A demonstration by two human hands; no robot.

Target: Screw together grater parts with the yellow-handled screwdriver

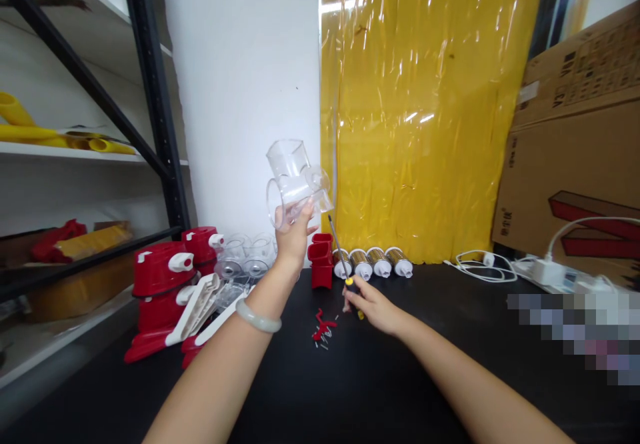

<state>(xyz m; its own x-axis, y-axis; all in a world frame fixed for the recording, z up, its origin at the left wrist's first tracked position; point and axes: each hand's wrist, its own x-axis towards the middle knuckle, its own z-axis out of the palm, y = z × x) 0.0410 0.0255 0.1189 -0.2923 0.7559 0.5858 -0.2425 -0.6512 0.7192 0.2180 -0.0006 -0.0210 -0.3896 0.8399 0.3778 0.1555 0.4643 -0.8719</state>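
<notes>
Raised above the black table, my left hand (295, 234) grips a clear plastic housing (297, 187) with a round tube body and a chute rising from its top. My right hand (373, 304) is closed round the black and yellow handle of a screwdriver (340, 247). Its long shaft slants up and left, with the tip just below the housing's right edge and apart from it. Beneath the hands lie small red plastic parts (323, 327) and several loose screws (324, 345). A red plastic part (321, 261) stands behind them.
Several white-capped mesh cylinders (381, 263) lie in a row at the back. On the left are red machine bases (165, 284), white handles (197, 304) and more clear housings (255, 254). A charger with a white cable (485, 267) and a cardboard box (575, 144) are at right.
</notes>
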